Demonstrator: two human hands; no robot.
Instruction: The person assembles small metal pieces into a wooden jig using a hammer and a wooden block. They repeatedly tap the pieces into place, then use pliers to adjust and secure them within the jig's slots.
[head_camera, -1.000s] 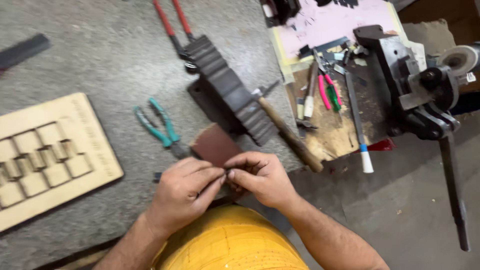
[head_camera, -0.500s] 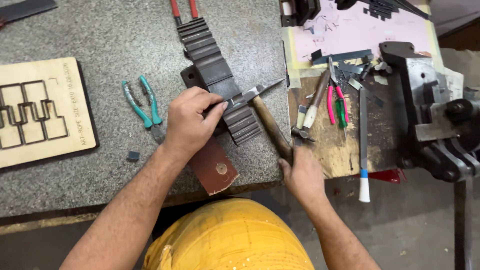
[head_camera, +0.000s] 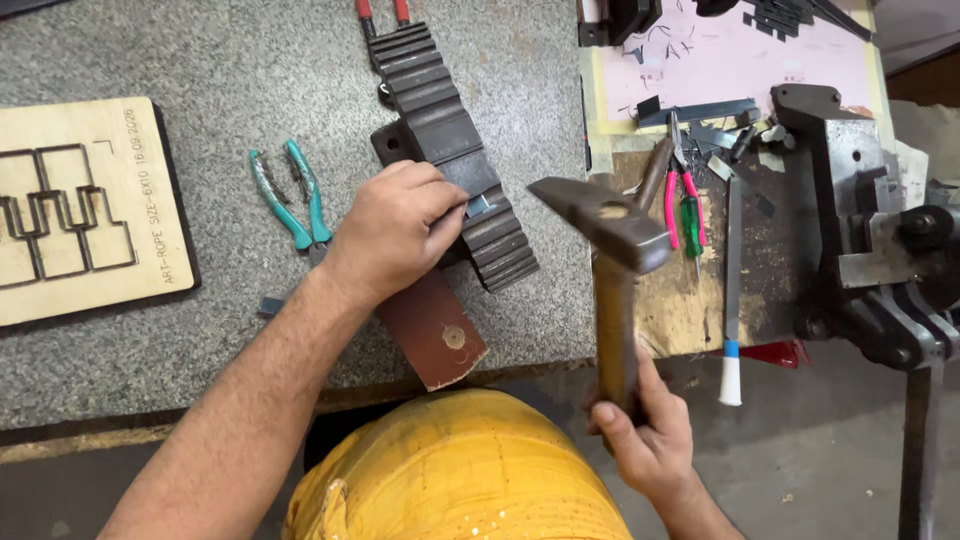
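The left hand pins a small grey metal strip against the dark ridged steel block, steadying it, while the right hand, at five o'clock, grips a raised wooden-handled hammer.

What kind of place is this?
Probably a small metalworking workshop: a bench vise, a hammer raised in the right hand, and pliers on the stone bench.

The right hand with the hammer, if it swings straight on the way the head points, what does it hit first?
Most likely the small metal piece that the left hand pins on the ridged steel block. The hammer in the right hand faces it, though height is unclear.
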